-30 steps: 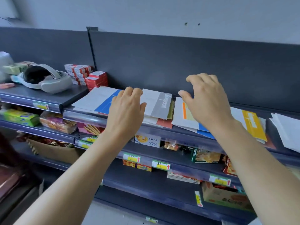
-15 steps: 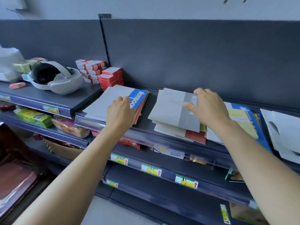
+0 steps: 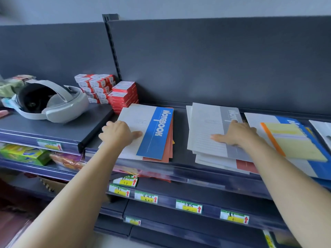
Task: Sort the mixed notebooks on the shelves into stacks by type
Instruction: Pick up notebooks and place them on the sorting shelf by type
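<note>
Two notebook stacks lie side by side on the dark top shelf (image 3: 179,140). The left stack is topped by a white notebook with a blue band (image 3: 155,133), with salmon covers (image 3: 169,140) under it. My left hand (image 3: 117,135) grips this stack at its left edge, thumb stretched over the cover. The right stack is topped by a white notebook with a grey band (image 3: 206,122), with a red-banded one (image 3: 246,166) below. My right hand (image 3: 236,134) lies flat on the grey one. Further right, a yellow notebook (image 3: 292,142) sits on a blue-banded one (image 3: 322,163).
Stacked red and white small boxes (image 3: 123,97) stand at the back, just left of the blue notebook. A white headset (image 3: 59,108) rests on the left shelf. Snack packs (image 3: 25,154) fill the lower shelves, behind rails with price labels (image 3: 189,206). More white notebooks (image 3: 322,129) reach the far right edge.
One overlapping pile has been drawn apart into two stacks with a gap between. My left hand went left with the blue-banded stack; my right hand slid down onto the grey cover.
</note>
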Demonstrator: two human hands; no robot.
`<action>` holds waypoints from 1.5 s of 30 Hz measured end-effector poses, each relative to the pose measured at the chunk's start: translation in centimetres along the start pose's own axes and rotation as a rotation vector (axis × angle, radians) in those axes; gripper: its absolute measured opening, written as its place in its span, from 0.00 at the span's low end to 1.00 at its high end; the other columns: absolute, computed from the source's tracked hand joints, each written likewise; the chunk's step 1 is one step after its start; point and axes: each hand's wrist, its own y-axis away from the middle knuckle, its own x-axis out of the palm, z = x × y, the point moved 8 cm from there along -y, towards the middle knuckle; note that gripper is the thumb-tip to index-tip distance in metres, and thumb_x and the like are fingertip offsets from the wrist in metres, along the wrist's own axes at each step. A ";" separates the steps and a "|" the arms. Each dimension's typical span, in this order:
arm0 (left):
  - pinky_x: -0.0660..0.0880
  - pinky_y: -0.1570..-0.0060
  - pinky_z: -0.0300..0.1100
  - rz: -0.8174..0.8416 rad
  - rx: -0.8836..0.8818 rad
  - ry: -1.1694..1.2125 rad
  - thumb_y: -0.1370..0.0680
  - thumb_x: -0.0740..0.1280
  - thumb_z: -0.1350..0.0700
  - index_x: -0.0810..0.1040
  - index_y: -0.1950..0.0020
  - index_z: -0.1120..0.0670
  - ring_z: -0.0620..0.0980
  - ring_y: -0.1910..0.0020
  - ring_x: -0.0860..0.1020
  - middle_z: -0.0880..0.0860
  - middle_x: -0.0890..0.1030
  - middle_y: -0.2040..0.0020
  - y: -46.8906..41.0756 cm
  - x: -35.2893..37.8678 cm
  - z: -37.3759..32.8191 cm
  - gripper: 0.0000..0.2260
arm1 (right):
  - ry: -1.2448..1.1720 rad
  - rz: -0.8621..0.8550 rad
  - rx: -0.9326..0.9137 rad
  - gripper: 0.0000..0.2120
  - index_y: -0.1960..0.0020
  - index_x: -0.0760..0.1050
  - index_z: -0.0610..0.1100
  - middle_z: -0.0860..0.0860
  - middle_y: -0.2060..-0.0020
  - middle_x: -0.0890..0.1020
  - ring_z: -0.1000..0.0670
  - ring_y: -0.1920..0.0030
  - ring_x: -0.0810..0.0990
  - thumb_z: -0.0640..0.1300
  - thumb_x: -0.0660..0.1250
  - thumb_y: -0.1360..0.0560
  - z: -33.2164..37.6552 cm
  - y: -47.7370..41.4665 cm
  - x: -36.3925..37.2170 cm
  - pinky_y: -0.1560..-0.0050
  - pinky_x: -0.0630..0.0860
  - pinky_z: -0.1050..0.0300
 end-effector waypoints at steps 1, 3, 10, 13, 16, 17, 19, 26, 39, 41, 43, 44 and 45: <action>0.67 0.41 0.53 0.003 -0.001 -0.015 0.30 0.66 0.33 0.67 0.32 0.60 0.60 0.37 0.67 0.61 0.68 0.36 -0.3 -0.1 0.0 0.38 | 0.005 0.013 0.014 0.50 0.32 0.63 0.42 0.42 0.34 0.70 0.39 0.36 0.69 0.75 0.64 0.40 0.0 -0.2 0.0 0.45 0.69 0.47; 0.67 0.41 0.53 -0.008 0.004 -0.054 0.30 0.67 0.35 0.68 0.33 0.61 0.60 0.37 0.67 0.61 0.68 0.36 -0.7 -0.4 -0.2 0.37 | 0.040 0.015 0.018 0.46 0.36 0.68 0.42 0.44 0.36 0.72 0.39 0.39 0.71 0.75 0.65 0.40 0.2 -0.5 -0.1 0.50 0.68 0.50; 0.71 0.44 0.52 -0.119 0.050 0.016 0.28 0.72 0.49 0.64 0.33 0.65 0.61 0.39 0.69 0.63 0.66 0.38 -0.7 -1.7 -0.9 0.32 | 0.095 -0.020 0.094 0.42 0.35 0.68 0.42 0.44 0.37 0.73 0.40 0.40 0.71 0.72 0.66 0.37 -0.6 -0.2 -0.8 0.50 0.69 0.51; 0.72 0.47 0.53 -0.182 0.061 0.135 0.25 0.67 0.60 0.64 0.37 0.65 0.63 0.41 0.73 0.64 0.72 0.40 -0.2 -2.4 -0.8 0.20 | 0.039 -0.100 0.128 0.31 0.38 0.70 0.39 0.42 0.41 0.75 0.41 0.43 0.72 0.58 0.71 0.32 -1.2 0.2 -1.9 0.52 0.70 0.53; 0.70 0.51 0.54 -0.231 0.056 0.234 0.23 0.63 0.62 0.65 0.43 0.64 0.66 0.45 0.74 0.65 0.75 0.43 0.8 -3.1 -0.7 0.12 | -0.141 -0.208 0.140 0.17 0.41 0.72 0.36 0.40 0.44 0.77 0.40 0.47 0.76 0.35 0.68 0.29 -1.7 0.6 -2.4 0.59 0.69 0.55; 0.70 0.52 0.54 -0.249 0.059 0.258 0.23 0.62 0.62 0.65 0.43 0.63 0.66 0.45 0.74 0.65 0.75 0.43 1.3 -3.5 -0.8 0.11 | -0.187 -0.241 0.144 0.15 0.42 0.72 0.36 0.39 0.45 0.77 0.40 0.47 0.76 0.32 0.66 0.29 -1.9 0.8 -2.5 0.60 0.69 0.55; 0.69 0.51 0.54 -0.279 0.064 0.293 0.22 0.62 0.60 0.64 0.43 0.63 0.67 0.44 0.73 0.66 0.75 0.42 2.4 -4.4 -1.0 0.11 | -0.234 -0.301 0.122 0.13 0.43 0.71 0.35 0.39 0.46 0.78 0.39 0.48 0.77 0.30 0.63 0.27 -2.0 1.4 -3.2 0.61 0.68 0.55; 0.65 0.56 0.51 -0.347 0.093 0.474 0.20 0.59 0.57 0.65 0.42 0.62 0.65 0.44 0.72 0.63 0.75 0.42 5.7 -6.7 -2.2 0.10 | -0.324 -0.434 -0.011 0.07 0.49 0.66 0.37 0.39 0.52 0.76 0.41 0.59 0.71 0.30 0.58 0.26 -2.6 3.2 -5.9 0.68 0.63 0.56; 0.64 0.56 0.45 -0.434 0.259 0.875 0.20 0.58 0.60 0.66 0.47 0.58 0.54 0.52 0.70 0.53 0.71 0.50 12.8 -7.9 -8.7 0.04 | -0.773 -0.730 -0.182 0.07 0.52 0.61 0.41 0.54 0.67 0.67 0.54 0.69 0.63 0.30 0.51 0.23 -10.4 8.6 -12.7 0.72 0.62 0.57; 0.63 0.56 0.42 -0.418 0.306 0.917 0.20 0.58 0.60 0.66 0.46 0.57 0.53 0.53 0.69 0.52 0.72 0.51 14.3 -7.6 -11.0 0.04 | -0.785 -0.780 -0.187 0.06 0.52 0.61 0.42 0.53 0.65 0.70 0.53 0.68 0.67 0.32 0.52 0.22 -12.8 9.5 -13.3 0.71 0.66 0.57; 0.63 0.57 0.42 -0.393 0.349 0.945 0.20 0.58 0.60 0.66 0.46 0.57 0.52 0.54 0.70 0.51 0.72 0.51 15.8 -6.9 -13.5 0.04 | -0.770 -0.822 -0.163 0.06 0.52 0.60 0.42 0.53 0.65 0.70 0.54 0.69 0.67 0.33 0.52 0.22 -15.7 10.3 -13.6 0.73 0.64 0.59; 0.64 0.57 0.42 -0.378 0.375 0.961 0.20 0.58 0.60 0.66 0.47 0.57 0.52 0.54 0.70 0.51 0.73 0.51 16.6 -6.5 -14.9 0.03 | -0.759 -0.841 -0.144 0.06 0.52 0.60 0.42 0.53 0.65 0.71 0.55 0.69 0.67 0.33 0.52 0.22 -17.3 10.8 -13.7 0.73 0.63 0.60; 0.64 0.58 0.41 -0.364 0.403 0.975 0.20 0.59 0.60 0.65 0.48 0.56 0.51 0.55 0.70 0.50 0.73 0.52 17.4 -5.9 -16.4 0.03 | -0.749 -0.860 -0.122 0.06 0.52 0.60 0.43 0.51 0.63 0.72 0.53 0.69 0.67 0.33 0.52 0.22 -19.0 11.4 -13.8 0.73 0.63 0.59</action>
